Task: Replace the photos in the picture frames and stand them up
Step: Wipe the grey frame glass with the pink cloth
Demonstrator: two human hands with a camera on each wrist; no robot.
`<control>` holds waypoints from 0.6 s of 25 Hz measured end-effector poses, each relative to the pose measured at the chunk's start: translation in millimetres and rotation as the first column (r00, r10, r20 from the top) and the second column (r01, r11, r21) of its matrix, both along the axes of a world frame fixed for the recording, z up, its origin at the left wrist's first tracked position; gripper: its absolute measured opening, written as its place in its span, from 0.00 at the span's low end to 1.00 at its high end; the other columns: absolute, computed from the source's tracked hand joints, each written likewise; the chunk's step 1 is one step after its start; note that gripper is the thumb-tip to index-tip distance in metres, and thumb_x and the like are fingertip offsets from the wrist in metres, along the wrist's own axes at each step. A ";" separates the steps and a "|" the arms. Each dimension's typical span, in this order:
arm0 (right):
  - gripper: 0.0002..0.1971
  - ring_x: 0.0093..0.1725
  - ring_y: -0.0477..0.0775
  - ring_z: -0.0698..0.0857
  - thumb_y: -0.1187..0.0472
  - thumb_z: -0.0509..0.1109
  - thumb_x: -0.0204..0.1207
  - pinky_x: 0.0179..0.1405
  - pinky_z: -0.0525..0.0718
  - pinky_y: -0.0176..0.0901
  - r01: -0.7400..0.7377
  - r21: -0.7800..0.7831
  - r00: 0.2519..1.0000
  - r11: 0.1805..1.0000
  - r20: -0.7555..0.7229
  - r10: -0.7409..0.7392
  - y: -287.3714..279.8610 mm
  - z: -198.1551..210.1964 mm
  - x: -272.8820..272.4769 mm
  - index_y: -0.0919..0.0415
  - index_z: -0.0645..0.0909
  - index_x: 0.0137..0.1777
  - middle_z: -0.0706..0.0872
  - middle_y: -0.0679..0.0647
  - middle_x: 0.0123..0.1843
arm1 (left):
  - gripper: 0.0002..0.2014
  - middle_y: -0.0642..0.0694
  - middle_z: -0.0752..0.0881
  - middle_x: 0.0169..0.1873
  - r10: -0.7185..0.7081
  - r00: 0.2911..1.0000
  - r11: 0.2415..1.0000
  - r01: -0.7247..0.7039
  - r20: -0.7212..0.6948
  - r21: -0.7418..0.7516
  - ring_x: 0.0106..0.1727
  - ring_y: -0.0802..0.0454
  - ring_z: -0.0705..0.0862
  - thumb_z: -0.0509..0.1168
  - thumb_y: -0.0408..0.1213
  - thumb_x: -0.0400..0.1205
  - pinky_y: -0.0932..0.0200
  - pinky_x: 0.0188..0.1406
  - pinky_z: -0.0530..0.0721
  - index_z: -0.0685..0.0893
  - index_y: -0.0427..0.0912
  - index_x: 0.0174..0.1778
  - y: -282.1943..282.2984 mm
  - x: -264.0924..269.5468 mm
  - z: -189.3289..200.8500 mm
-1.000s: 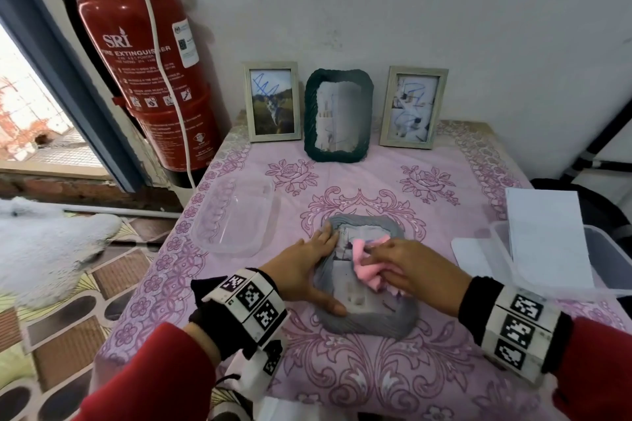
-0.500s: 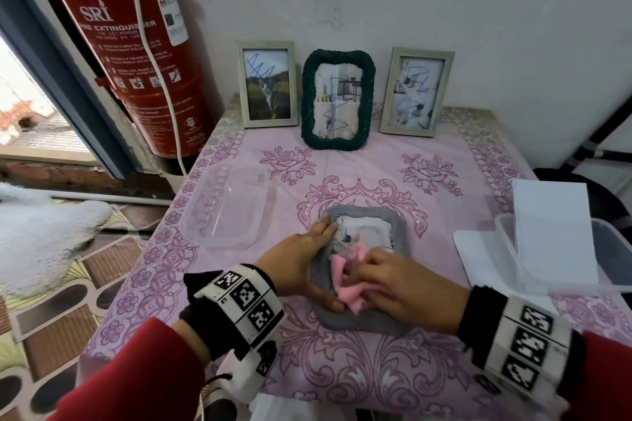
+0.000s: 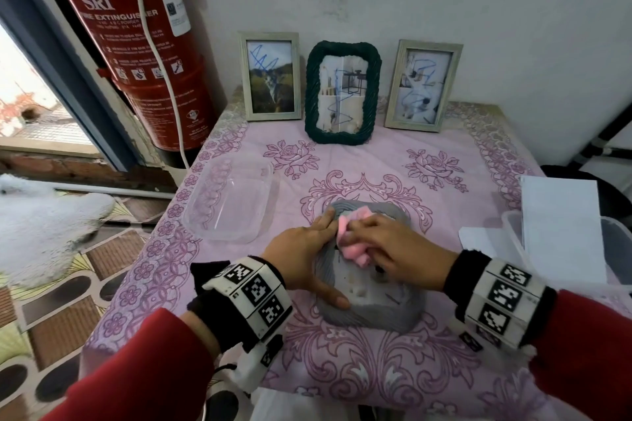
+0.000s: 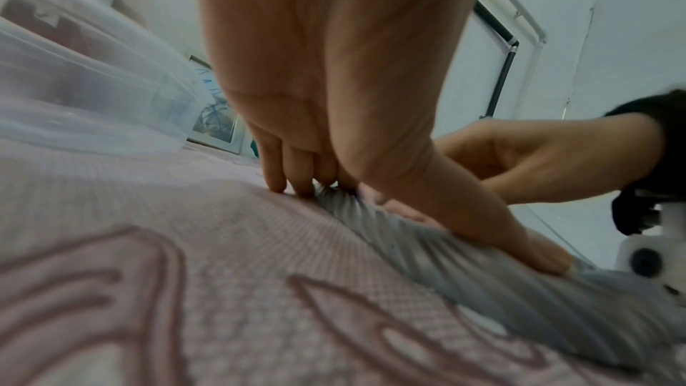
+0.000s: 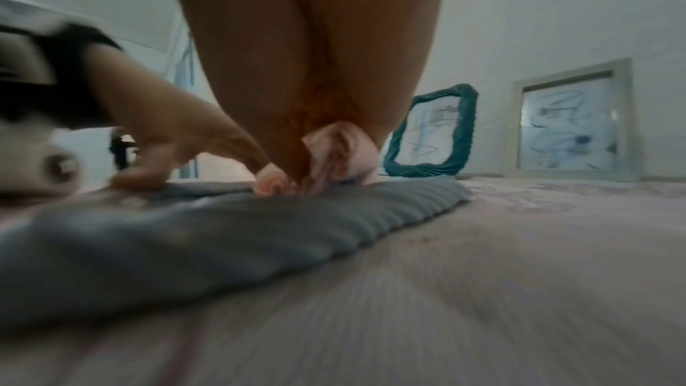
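Glass on the grey frame (image 3: 371, 287) lying flat mid-table is under the pink cloth (image 3: 352, 241), which the right hand (image 3: 398, 253) bunches in curled fingers and presses down. The left hand (image 3: 301, 251) lies flat, fingers straight, thumb along the frame's near-left rim, pinning it. If that hold eases, I judge the rubbing could skate the frame across the loose tablecloth (image 3: 342, 369) and ruck it. Left of the frame sits a clear plastic tray (image 3: 229, 205); behind it three frames (image 3: 343, 92) stand against the wall, and a hard shove could topple them.
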State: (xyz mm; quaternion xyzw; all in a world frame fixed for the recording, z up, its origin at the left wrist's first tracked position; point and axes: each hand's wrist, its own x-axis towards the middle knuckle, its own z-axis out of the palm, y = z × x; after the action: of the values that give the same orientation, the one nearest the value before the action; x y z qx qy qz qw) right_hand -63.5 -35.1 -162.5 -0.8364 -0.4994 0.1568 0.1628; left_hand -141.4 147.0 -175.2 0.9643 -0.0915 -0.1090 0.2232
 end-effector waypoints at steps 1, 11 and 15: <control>0.18 0.64 0.55 0.74 0.67 0.61 0.79 0.65 0.67 0.36 -0.031 0.014 0.999 0.999 -0.031 0.031 -2.0 0.6 -8.4 0.59 0.79 0.67 0.78 0.59 0.64 | 0.61 0.50 0.45 0.83 0.009 1.000 1.000 -0.009 0.003 0.019 0.78 0.51 0.68 0.79 0.60 0.58 0.60 0.76 0.66 0.53 0.47 0.82 0.0 0.4 0.6; 0.13 0.62 0.48 0.78 0.59 0.60 0.80 0.61 0.73 0.39 -0.037 -0.032 0.985 0.999 0.168 0.042 -32.3 4.6 -11.9 0.52 0.78 0.62 0.82 0.48 0.62 | 0.62 0.53 0.42 0.83 -0.003 1.000 0.994 0.004 -0.006 0.106 0.78 0.53 0.66 0.77 0.64 0.58 0.60 0.76 0.65 0.50 0.49 0.83 0.8 1.7 1.0; 0.13 0.60 0.52 0.75 0.63 0.62 0.78 0.63 0.74 0.48 0.068 -0.067 0.977 0.995 0.207 -0.053 -6.9 -0.2 11.4 0.53 0.75 0.61 0.79 0.52 0.61 | 0.62 0.53 0.45 0.83 0.001 1.000 0.995 0.000 -0.001 0.097 0.77 0.52 0.69 0.78 0.64 0.57 0.60 0.75 0.67 0.51 0.50 0.83 0.0 3.1 1.9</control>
State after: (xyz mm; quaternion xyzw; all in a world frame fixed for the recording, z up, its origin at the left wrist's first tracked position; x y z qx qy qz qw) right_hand -52.1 -42.0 -162.6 -0.8683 -0.4817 0.0829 0.0843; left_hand -138.4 147.0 -173.3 0.9740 -0.0858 -0.1137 0.1763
